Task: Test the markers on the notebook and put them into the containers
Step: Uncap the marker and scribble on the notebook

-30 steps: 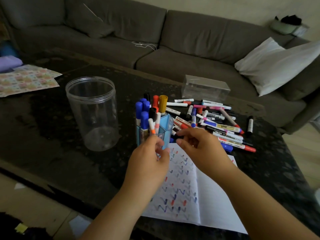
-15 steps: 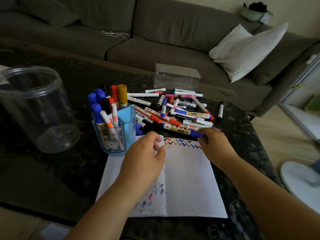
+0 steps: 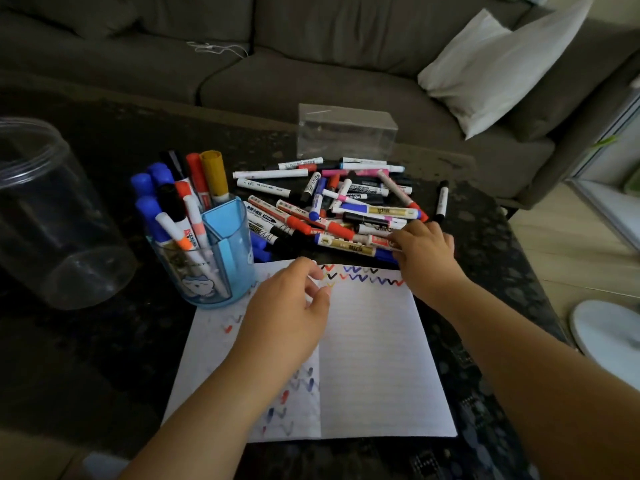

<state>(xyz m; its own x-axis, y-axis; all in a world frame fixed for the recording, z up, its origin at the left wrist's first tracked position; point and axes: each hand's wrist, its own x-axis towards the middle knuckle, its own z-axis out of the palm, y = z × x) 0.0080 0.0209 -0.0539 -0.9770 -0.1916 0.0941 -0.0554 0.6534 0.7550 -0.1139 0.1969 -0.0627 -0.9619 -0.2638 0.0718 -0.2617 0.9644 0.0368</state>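
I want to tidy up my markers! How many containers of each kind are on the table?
Clear round jar: 1
Blue marker cup: 1
Clear box: 1
Total: 3

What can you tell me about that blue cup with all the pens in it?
The blue pen holder looks like translucent plastic, round, with an opaque lighter blue inner divider and a small cartoon print on its front. It stands upright on the dark table, touching the open notebook's far left corner. Capped markers stand in it: blue, black, orange-red and one mustard yellow.
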